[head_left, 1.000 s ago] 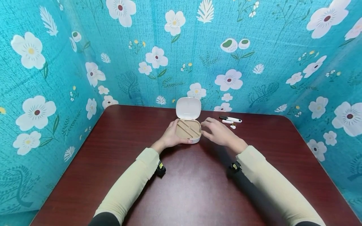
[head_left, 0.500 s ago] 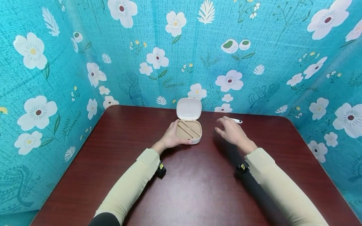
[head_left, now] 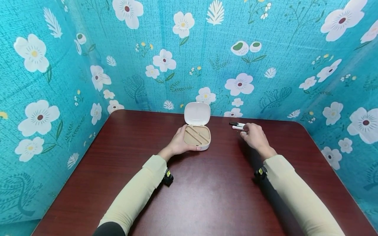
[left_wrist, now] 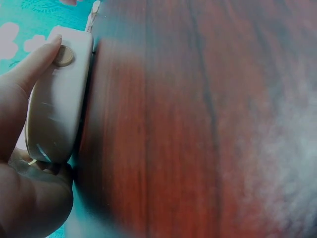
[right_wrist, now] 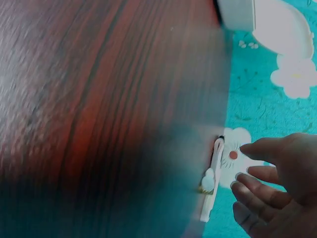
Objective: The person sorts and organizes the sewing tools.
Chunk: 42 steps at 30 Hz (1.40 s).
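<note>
A small white hinged case (head_left: 205, 147) stands near the back of the table with its lid (head_left: 197, 113) raised. Inside is a beige insert (head_left: 201, 133) crossed by diagonal strips. My left hand (head_left: 177, 143) grips the case from its left side, the thumb lying along the front beside a round brown button (left_wrist: 63, 56). Farther right, my right hand (head_left: 256, 137) hovers by a black-and-white pen-shaped item (head_left: 235, 124), a shorter white-and-pink stick (head_left: 237, 128) and a tiny white piece with gold (right_wrist: 208, 181). Its fingers (right_wrist: 265, 191) are spread and loosely bent, holding nothing.
The dark red-brown table (head_left: 192, 196) has rounded back corners. A turquoise flowered cloth (head_left: 189, 65) hangs behind it and along both sides. Black wrist devices are strapped under both sleeves (head_left: 155, 167).
My right hand has moved away from the case's right side, over to the small items on the right. My left hand keeps its grip on the case, which has stayed in place.
</note>
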### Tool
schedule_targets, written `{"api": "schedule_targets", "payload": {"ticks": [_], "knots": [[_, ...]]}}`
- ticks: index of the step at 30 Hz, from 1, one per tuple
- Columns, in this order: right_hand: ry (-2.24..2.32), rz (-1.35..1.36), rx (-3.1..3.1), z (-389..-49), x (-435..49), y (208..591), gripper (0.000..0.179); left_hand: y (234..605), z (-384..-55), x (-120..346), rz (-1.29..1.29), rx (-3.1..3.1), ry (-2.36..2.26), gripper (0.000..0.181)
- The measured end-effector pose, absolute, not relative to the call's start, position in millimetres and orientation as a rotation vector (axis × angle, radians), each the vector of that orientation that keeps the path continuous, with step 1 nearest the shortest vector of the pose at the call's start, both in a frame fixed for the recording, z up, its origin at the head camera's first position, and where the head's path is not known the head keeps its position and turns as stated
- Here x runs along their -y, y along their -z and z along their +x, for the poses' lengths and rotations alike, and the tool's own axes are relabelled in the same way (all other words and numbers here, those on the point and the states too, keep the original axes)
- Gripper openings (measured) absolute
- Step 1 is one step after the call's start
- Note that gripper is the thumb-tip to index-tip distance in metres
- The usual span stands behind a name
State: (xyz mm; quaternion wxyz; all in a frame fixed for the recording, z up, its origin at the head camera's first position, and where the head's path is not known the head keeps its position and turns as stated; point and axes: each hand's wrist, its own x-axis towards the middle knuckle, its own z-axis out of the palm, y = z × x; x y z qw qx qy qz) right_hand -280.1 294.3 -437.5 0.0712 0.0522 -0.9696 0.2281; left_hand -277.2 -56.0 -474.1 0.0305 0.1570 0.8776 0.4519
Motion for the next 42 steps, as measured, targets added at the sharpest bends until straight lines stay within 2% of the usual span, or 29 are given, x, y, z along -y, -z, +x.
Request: {"api": "schedule_targets", "payload": {"ticks": [8, 27, 42], "knots": [[-0.662, -0.049, 2.956, -283, -309, 445, 0.024, 475, -278, 56, 0.493, -2.706, -1.391, 0.115], [-0.821, -0.307, 2.915, -298, -309, 465, 0.033, 474, -277, 57, 0.491, -2.688, -1.406, 0.113], [-0.849, -0.194, 2.996, -298, -303, 467, 0.028, 477, -280, 57, 0.485, -2.687, -1.393, 0.114]]}}
